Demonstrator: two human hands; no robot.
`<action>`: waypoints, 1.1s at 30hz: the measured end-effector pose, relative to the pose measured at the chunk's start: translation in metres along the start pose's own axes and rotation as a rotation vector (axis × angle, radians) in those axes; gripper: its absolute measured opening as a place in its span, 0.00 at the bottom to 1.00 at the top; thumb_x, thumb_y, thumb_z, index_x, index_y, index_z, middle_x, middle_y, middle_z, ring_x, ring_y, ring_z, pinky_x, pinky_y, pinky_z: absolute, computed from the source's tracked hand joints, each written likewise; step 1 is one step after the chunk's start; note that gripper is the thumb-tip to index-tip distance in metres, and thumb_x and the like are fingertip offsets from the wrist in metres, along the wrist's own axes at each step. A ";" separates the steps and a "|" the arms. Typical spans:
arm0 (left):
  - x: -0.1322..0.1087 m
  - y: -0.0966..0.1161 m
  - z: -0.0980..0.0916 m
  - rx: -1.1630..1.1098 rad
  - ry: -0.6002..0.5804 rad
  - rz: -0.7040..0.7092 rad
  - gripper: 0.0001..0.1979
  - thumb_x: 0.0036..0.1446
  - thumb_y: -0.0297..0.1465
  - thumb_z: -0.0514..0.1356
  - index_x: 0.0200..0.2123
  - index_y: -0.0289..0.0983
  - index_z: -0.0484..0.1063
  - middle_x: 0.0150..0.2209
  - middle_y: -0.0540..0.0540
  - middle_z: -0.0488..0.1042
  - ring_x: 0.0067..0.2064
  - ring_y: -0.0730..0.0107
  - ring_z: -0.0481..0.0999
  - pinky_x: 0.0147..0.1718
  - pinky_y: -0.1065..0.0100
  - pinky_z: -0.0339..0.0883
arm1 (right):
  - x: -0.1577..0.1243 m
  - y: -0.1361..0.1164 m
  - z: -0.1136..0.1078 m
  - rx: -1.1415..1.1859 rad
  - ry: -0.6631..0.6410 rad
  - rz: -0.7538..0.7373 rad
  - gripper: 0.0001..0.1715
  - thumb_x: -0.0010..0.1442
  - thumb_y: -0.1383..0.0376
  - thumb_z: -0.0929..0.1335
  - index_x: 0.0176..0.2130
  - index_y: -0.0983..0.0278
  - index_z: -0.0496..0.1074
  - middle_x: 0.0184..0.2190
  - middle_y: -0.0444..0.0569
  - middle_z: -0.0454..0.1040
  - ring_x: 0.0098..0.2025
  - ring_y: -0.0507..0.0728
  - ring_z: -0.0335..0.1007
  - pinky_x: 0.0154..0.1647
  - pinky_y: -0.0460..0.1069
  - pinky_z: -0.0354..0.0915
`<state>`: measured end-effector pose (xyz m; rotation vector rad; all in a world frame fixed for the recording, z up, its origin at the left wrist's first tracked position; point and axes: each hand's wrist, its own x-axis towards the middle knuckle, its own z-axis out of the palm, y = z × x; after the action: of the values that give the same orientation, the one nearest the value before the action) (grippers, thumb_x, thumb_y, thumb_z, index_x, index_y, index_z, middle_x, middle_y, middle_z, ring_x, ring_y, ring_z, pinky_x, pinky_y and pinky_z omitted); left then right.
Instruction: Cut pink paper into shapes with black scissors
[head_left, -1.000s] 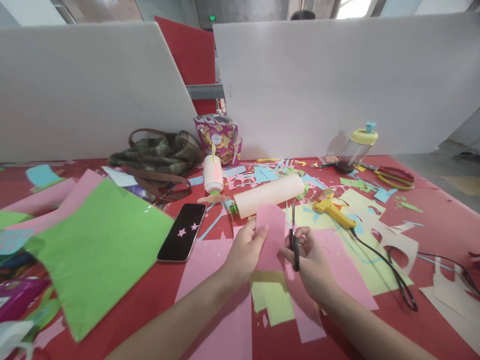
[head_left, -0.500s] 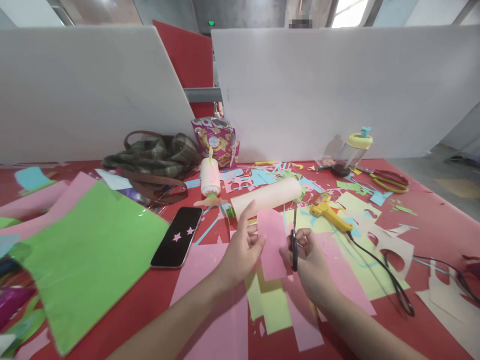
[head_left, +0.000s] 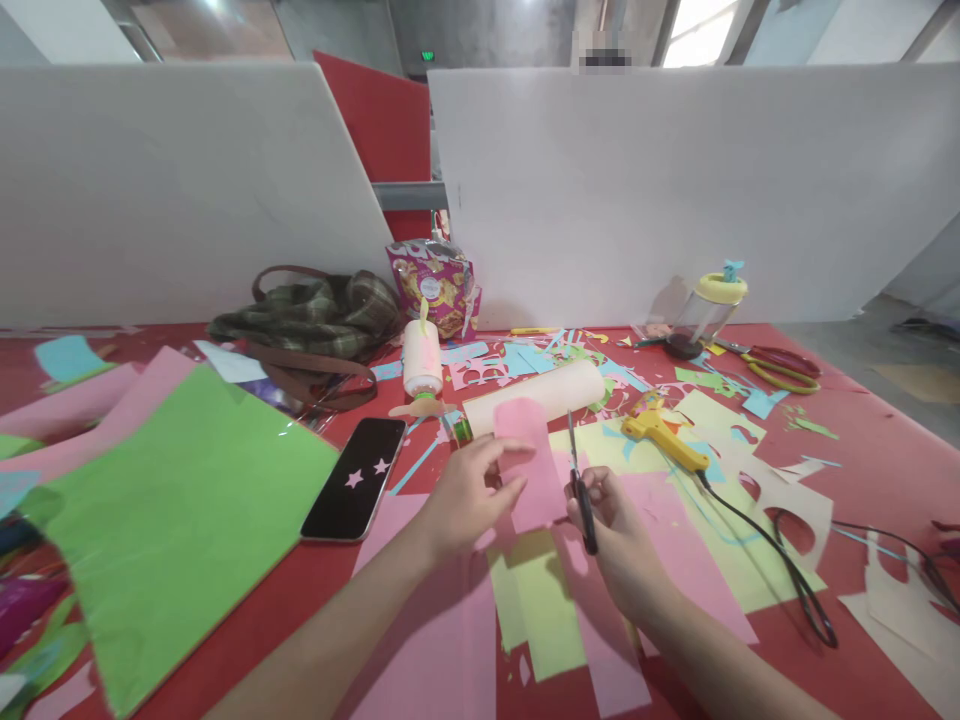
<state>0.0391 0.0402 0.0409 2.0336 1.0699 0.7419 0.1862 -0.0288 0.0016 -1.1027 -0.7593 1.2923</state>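
Above the middle of the red table, your pink strip stands nearly upright in front of the cream tube, its top end rounded. Half a second ago your left hand had its thumb at the strip's left edge; now the thumb and forefinger lie across its face, spread a little apart. Whether the other fingers pinch it from behind, you can't tell from here. Your right hand has its fingers closed around the black handles of the scissors, just beside the strip's lower right corner. The blades have swung from near upright to a leftward lean, and stand apart from the paper. That suggests a change of grip between cuts, with the strip perhaps less firmly held for the moment.
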 end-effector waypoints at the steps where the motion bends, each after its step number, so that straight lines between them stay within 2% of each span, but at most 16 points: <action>1: 0.001 -0.002 -0.003 -0.007 0.037 -0.011 0.12 0.47 0.27 0.55 0.38 0.38 0.69 0.35 0.47 0.71 0.28 0.74 0.69 0.28 0.71 0.67 | 0.000 0.002 -0.001 0.006 -0.045 0.007 0.15 0.48 0.63 0.68 0.29 0.61 0.55 0.24 0.38 0.59 0.25 0.47 0.57 0.25 0.43 0.55; 4: 0.003 -0.005 -0.010 -0.066 0.153 -0.046 0.13 0.48 0.30 0.55 0.40 0.37 0.67 0.39 0.45 0.70 0.29 0.74 0.70 0.28 0.71 0.67 | -0.003 0.005 -0.003 0.021 -0.175 0.029 0.14 0.51 0.59 0.66 0.30 0.61 0.55 0.26 0.42 0.61 0.28 0.49 0.59 0.28 0.45 0.56; 7: 0.003 -0.005 -0.017 -0.107 0.232 -0.070 0.15 0.47 0.31 0.57 0.41 0.37 0.65 0.40 0.45 0.68 0.26 0.75 0.70 0.26 0.71 0.67 | -0.005 0.005 -0.004 0.002 -0.274 0.062 0.13 0.51 0.60 0.66 0.32 0.61 0.55 0.29 0.43 0.61 0.29 0.49 0.59 0.29 0.46 0.56; 10: 0.002 -0.004 -0.020 -0.114 0.256 -0.074 0.17 0.46 0.32 0.58 0.42 0.37 0.65 0.41 0.45 0.67 0.24 0.77 0.68 0.25 0.71 0.66 | -0.008 0.001 -0.003 -0.019 -0.357 0.118 0.16 0.50 0.59 0.67 0.32 0.61 0.55 0.30 0.43 0.60 0.30 0.50 0.58 0.31 0.47 0.57; 13: 0.001 -0.002 -0.020 -0.125 0.236 -0.071 0.17 0.45 0.32 0.59 0.42 0.38 0.64 0.41 0.45 0.67 0.26 0.76 0.69 0.27 0.70 0.67 | -0.010 -0.003 0.000 -0.029 -0.421 0.154 0.19 0.48 0.55 0.67 0.32 0.60 0.54 0.29 0.43 0.59 0.31 0.51 0.57 0.31 0.48 0.56; 17: -0.001 -0.002 -0.018 -0.151 0.192 -0.039 0.17 0.45 0.31 0.59 0.42 0.39 0.64 0.41 0.46 0.66 0.32 0.72 0.71 0.30 0.69 0.68 | -0.010 -0.006 0.001 -0.040 -0.437 0.161 0.21 0.47 0.53 0.67 0.32 0.61 0.54 0.30 0.44 0.59 0.30 0.50 0.56 0.32 0.48 0.55; 24: -0.001 -0.001 -0.019 -0.104 0.169 -0.010 0.17 0.46 0.31 0.58 0.42 0.39 0.64 0.42 0.45 0.66 0.35 0.70 0.70 0.32 0.67 0.68 | -0.011 -0.005 -0.002 -0.032 -0.437 0.135 0.18 0.49 0.55 0.66 0.34 0.60 0.55 0.32 0.46 0.59 0.35 0.53 0.57 0.32 0.49 0.56; 33: -0.001 0.000 -0.020 -0.030 0.149 0.008 0.18 0.46 0.31 0.58 0.43 0.38 0.64 0.41 0.45 0.68 0.32 0.72 0.70 0.32 0.67 0.68 | -0.010 -0.005 -0.002 -0.030 -0.442 0.120 0.17 0.50 0.55 0.66 0.35 0.60 0.56 0.31 0.46 0.60 0.31 0.52 0.58 0.32 0.49 0.56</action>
<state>0.0239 0.0459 0.0518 1.9830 1.1271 0.9197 0.1882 -0.0389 0.0066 -0.9046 -1.0522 1.6593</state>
